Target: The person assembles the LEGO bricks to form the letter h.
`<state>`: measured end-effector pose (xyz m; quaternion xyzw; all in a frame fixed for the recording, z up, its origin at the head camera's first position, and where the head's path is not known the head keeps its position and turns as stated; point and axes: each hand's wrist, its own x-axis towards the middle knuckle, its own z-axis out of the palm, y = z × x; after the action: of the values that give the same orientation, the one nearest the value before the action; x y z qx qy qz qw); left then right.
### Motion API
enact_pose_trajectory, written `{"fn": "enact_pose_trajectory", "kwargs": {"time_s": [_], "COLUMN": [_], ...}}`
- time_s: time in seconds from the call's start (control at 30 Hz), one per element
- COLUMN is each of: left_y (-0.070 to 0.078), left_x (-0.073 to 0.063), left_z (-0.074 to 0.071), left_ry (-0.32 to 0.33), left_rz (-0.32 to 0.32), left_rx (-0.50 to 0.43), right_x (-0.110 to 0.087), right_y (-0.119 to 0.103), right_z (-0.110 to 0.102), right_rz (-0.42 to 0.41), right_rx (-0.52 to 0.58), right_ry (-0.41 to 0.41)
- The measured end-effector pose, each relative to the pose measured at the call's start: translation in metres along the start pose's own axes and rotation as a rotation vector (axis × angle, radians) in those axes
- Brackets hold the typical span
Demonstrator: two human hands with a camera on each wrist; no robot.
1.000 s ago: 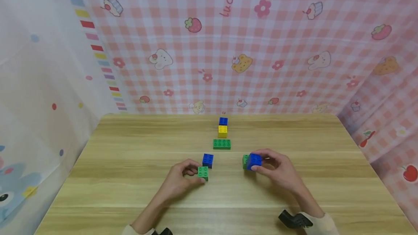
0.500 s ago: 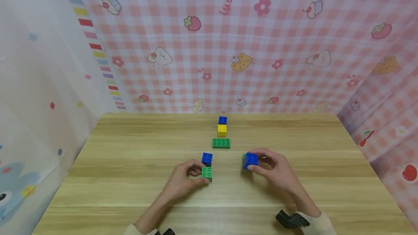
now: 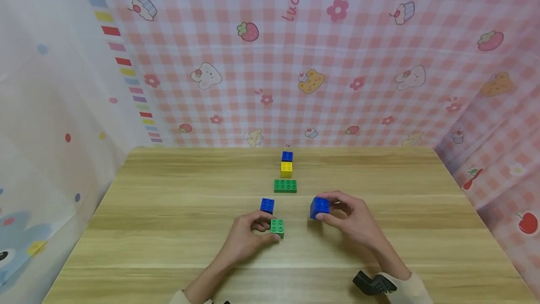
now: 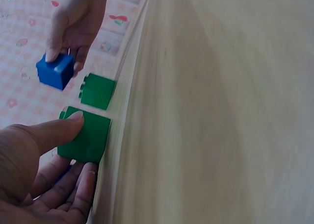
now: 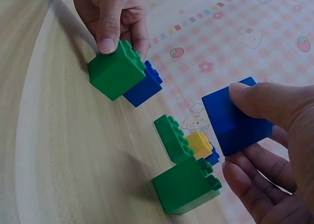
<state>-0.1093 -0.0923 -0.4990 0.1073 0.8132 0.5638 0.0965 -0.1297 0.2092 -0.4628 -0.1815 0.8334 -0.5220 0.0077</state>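
Note:
My left hand (image 3: pixel 249 238) pinches a square green toy brick (image 3: pixel 277 228) between thumb and fingers, studs up. Just behind it a blue brick (image 3: pixel 267 204) stands on the table, seen also past the held brick in the right wrist view. With thumb and fingertips, my right hand (image 3: pixel 352 219) holds another blue brick (image 3: pixel 319 207). In the right wrist view this blue brick is raised above the tabletop, beside and higher than a second square green brick (image 5: pixel 184 187) standing there. That green brick is hidden behind the blue one in the head view.
Farther back on the wooden table (image 3: pixel 190 182), a long green brick (image 3: pixel 285 186), a yellow brick (image 3: pixel 286 170) and a small blue brick (image 3: pixel 287 156) stand in a line. A pink checked cloth (image 3: pixel 270 60) hangs behind the table's far edge.
My left hand has carried its green brick to the right. My right hand has shifted its blue brick slightly left, covering the standing green brick in the head view.

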Motion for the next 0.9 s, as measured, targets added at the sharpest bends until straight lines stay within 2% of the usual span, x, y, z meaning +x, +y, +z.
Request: {"fn": "enact_pose_trajectory", "kwargs": {"time_s": [0.3, 0.6, 0.9], "left_y": [0.005, 0.009, 0.010], "left_x": [0.005, 0.007, 0.008], "left_z": [0.012, 0.020, 0.022], "left_ry": [-0.016, -0.010, -0.010], "left_rz": [-0.024, 0.004, -0.006], "left_rx": [0.008, -0.020, -0.021], "right_x": [0.005, 0.010, 0.013], "right_y": [-0.005, -0.011, -0.014], "right_z": [0.002, 0.005, 0.014], "right_rz": [-0.002, 0.002, 0.001], "right_rx": [0.012, 0.011, -0.007], "right_ry": [-0.001, -0.015, -0.039]}}
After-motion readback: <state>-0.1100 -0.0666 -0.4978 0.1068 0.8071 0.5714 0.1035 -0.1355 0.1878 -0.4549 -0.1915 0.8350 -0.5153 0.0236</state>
